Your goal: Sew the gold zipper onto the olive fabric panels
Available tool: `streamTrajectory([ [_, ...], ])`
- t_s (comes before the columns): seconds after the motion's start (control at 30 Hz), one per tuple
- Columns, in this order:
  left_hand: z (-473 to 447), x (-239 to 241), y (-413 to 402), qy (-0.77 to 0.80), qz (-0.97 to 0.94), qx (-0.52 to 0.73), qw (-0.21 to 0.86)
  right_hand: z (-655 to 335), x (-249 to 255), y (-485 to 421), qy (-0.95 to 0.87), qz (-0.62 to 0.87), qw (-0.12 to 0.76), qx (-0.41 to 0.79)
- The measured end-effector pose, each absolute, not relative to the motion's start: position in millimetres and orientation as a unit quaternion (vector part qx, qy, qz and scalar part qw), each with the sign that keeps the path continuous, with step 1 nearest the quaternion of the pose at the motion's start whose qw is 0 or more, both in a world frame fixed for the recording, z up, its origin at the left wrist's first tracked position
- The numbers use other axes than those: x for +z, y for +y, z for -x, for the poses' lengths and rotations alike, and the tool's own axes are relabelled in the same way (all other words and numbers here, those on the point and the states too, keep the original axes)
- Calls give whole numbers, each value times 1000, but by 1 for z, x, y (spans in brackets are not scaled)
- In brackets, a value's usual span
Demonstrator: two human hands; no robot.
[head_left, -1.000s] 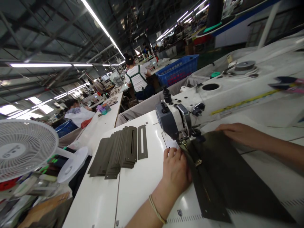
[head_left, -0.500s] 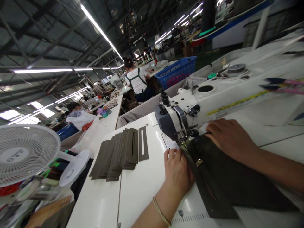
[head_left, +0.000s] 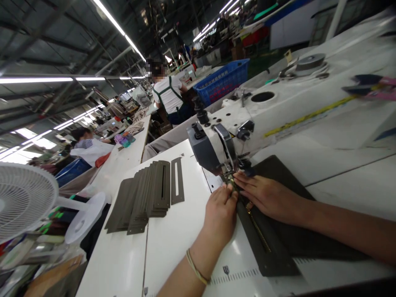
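A dark olive fabric panel (head_left: 287,235) with a zipper strip lies on the white sewing table (head_left: 173,247) under the head of a white sewing machine (head_left: 235,123). My left hand (head_left: 221,212) rests on the panel's left edge, its fingertips at the presser foot. My right hand (head_left: 266,196) lies flat on the panel, fingers pointing at the needle and almost touching the left hand. Both hands press the fabric down beside the zipper.
A fanned stack of dark slotted fabric pieces (head_left: 145,196) lies to the left on the table. A white desk fan (head_left: 24,198) stands at the far left. A blue basket (head_left: 222,84) and other workers sit at benches behind. Scissors (head_left: 368,84) rest on the machine arm.
My right hand slid left across the panel from the machine's right side to the needle, meeting the left hand. The view shifted slightly down and right.
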State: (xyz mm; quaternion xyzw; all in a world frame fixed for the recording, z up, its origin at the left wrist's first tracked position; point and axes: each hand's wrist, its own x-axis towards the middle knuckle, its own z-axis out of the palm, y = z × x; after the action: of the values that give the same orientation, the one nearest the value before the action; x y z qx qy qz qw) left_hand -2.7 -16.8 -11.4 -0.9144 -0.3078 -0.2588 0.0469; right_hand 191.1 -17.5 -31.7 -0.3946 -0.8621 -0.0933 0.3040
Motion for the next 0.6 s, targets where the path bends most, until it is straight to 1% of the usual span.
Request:
streamTrajectory([
  [0.2,1,-5,-16,-292,925,-236,64,-192,-25,-19,-870,386,287,-106],
  [0.6,-1,-8,-16,-314,924,-215,44,-191,-29,-18,-868,382,285,-139],
])
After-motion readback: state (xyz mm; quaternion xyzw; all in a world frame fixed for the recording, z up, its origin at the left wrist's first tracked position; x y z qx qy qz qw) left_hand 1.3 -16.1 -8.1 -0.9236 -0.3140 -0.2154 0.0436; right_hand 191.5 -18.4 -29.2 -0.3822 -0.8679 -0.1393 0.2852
